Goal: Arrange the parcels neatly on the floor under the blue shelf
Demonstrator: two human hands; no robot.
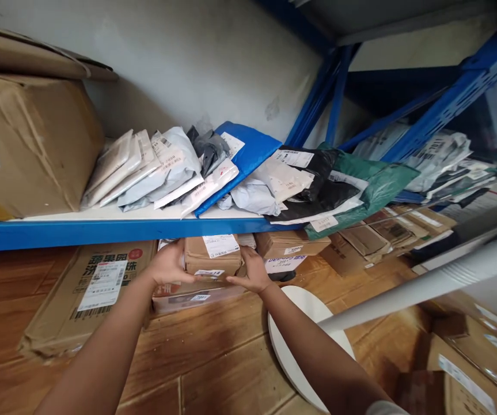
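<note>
A small brown cardboard box (213, 255) with white labels is between my two hands, under the blue shelf edge. My left hand (171, 266) grips its left side, thumb along the lower front. On the right side, my right hand (251, 270) holds it, thumb pointing in at the bottom front edge. Directly beneath it is a wider, flatter parcel (179, 302) with a small label. Another brown box (289, 243) sits just right of my right hand. The far fingers of both hands are partly hidden behind the box.
Poly mailers, including a blue one (242, 158) and a green one (378, 178), lie on the blue-edged shelf (101, 231). A large box (32, 138) stands upper left; a flat carton (97, 294) lies below. A white round base (283, 346) with a slanted pole (403, 294) stands right.
</note>
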